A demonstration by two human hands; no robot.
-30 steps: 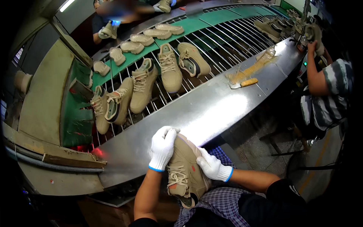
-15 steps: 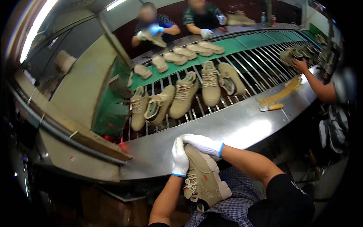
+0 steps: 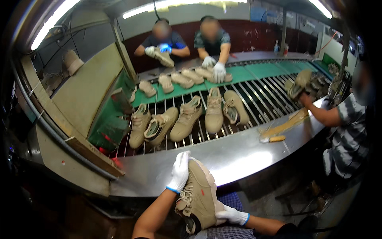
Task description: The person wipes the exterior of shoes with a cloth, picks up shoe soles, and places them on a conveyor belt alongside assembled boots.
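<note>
The tan shoe [image 3: 199, 193] sits low in the view, toe up toward the conveyor and its dark opening down near the person's lap, just short of the near edge of the steel ledge [image 3: 238, 159]. The left hand [image 3: 180, 172], in a white glove with a blue cuff, lies with fingers closed along the shoe's left side up near the toe. The right hand [image 3: 232, 215], gloved the same way, is wrapped under the heel end, so both hands have hold of the shoe and it hangs clear of the metal.

The ledge beyond is a wide, shiny, curved band, mostly bare in front of the shoe; further right a small yellow-handled tool [image 3: 272, 139] and a smear of yellowish strips [image 3: 288, 123] lie on it. Past the ledge's far edge come the conveyor bars [image 3: 262, 95], where a row of five tan shoes [image 3: 187, 119] stands close together, some touching. Behind them a green belt [image 3: 254, 71] carries a line of pale soles [image 3: 183, 79].

At the left, a green housing [image 3: 113, 123] and a beige slanted panel [image 3: 83, 91] close off that side. Two people at the far side have gloved hands on pieces there, and at the right a person in a striped shirt [image 3: 348, 135] reaches onto the bars near another dark cluster of shoes [image 3: 302, 83].
</note>
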